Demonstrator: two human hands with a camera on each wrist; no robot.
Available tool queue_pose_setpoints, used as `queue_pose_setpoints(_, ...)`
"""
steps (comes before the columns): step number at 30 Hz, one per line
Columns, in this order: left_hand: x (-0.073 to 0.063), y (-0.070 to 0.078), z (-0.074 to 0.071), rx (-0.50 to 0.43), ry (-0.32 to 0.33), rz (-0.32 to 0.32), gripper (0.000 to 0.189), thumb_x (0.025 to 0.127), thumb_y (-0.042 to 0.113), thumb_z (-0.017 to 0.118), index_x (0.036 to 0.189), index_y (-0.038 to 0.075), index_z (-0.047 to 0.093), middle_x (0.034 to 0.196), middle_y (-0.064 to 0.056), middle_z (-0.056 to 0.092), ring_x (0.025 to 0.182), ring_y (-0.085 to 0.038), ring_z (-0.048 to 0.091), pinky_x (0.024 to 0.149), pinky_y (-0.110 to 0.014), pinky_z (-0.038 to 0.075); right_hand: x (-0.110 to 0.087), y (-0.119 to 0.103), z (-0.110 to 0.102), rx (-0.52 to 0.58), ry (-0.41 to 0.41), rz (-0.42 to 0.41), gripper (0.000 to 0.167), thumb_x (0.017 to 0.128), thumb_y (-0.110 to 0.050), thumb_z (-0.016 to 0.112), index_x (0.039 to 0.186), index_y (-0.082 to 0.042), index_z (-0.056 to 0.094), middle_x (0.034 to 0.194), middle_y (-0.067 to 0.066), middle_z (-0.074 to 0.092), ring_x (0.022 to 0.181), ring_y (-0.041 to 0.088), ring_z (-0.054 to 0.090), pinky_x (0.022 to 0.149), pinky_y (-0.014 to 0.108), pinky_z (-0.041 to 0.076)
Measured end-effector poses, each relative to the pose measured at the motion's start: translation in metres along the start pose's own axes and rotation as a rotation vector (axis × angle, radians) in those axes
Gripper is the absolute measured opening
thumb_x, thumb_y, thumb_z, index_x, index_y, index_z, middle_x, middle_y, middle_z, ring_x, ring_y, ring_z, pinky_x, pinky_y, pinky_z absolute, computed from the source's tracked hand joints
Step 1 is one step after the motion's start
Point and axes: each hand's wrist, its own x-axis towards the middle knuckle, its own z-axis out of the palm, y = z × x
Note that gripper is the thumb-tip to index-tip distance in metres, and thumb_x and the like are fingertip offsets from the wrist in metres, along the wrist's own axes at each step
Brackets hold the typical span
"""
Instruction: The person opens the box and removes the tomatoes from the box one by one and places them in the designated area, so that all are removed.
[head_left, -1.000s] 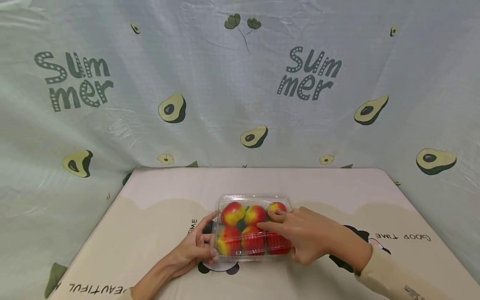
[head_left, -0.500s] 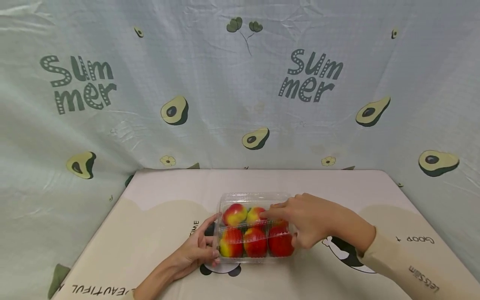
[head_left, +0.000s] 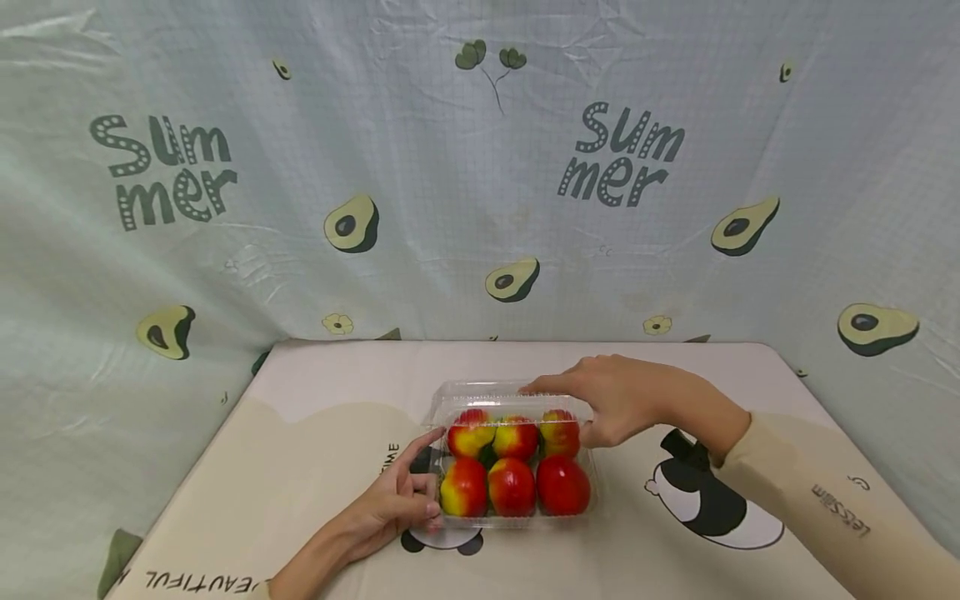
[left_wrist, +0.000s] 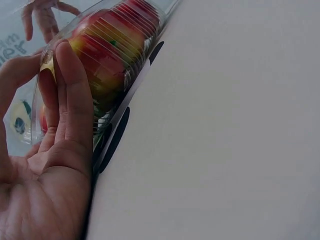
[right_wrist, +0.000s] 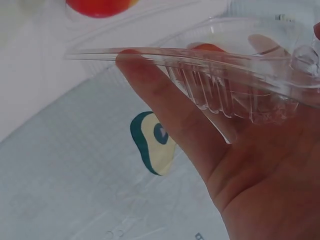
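A clear plastic clamshell box (head_left: pixel 517 522) sits mid-table, filled with two rows of red-and-yellow fruits (head_left: pixel 512 487). Its lid (head_left: pixel 480 402) is tilted up toward the back, so the front row lies uncovered. My left hand (head_left: pixel 390 503) holds the box's left end, thumb low near the front corner and index finger farther back along the side. In the left wrist view the thumb (left_wrist: pixel 75 85) lies against the ribbed wall. My right hand (head_left: pixel 622 398) grips the raised lid at its right side; the right wrist view has a finger (right_wrist: pixel 155 90) along the lid's edge.
The table (head_left: pixel 337 375) has a printed cover with cartoon figures and lettering. Behind it and at both sides hangs a pale curtain (head_left: pixel 435 150) with avocado prints.
My right hand has moved up and back with the lid, whose front edge has risen from over the front row of fruits. The left hand stays at the box's left end.
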Motion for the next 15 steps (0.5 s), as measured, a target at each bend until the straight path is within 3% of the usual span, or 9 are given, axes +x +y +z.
queue_pose_setpoints(7,0.000,0.001,-0.001,-0.018,0.001,-0.014,0.097,0.097,-0.005,0.060,0.165,0.027,0.000,0.088,-0.001,0.065,0.080,-0.017,0.073,0.085,-0.031,0.064,0.007,0.011,-0.011,0.073,0.000,0.019,0.078,0.077,-0.025,0.062,0.154,-0.021,0.050,0.146,0.003,0.063,0.113,0.024,0.065,0.102,0.054,0.056)
queue_pose_setpoints(9,0.000,0.001,-0.001,-0.025,0.001,-0.014,0.094,0.099,-0.003,0.058,0.165,0.027,-0.001,0.089,-0.001,0.066,0.080,-0.017,0.075,0.083,-0.030,0.064,0.009,0.014,-0.015,0.109,-0.006,0.031,0.078,0.077,-0.023,0.060,0.154,-0.018,0.049,0.143,0.005,0.064,0.109,0.024,0.064,0.099,0.054,0.057)
queue_pose_setpoints(15,0.000,0.001,-0.001,-0.046,-0.012,-0.009,0.088,0.102,-0.002,0.052,0.165,0.027,-0.002,0.090,-0.001,0.067,0.081,-0.016,0.078,0.081,-0.031,0.065,0.014,0.024,-0.025,0.185,0.008,0.023,0.073,0.081,-0.020,0.054,0.153,-0.010,0.049,0.149,0.014,0.059,0.127,0.038,0.061,0.107,0.064,0.050)
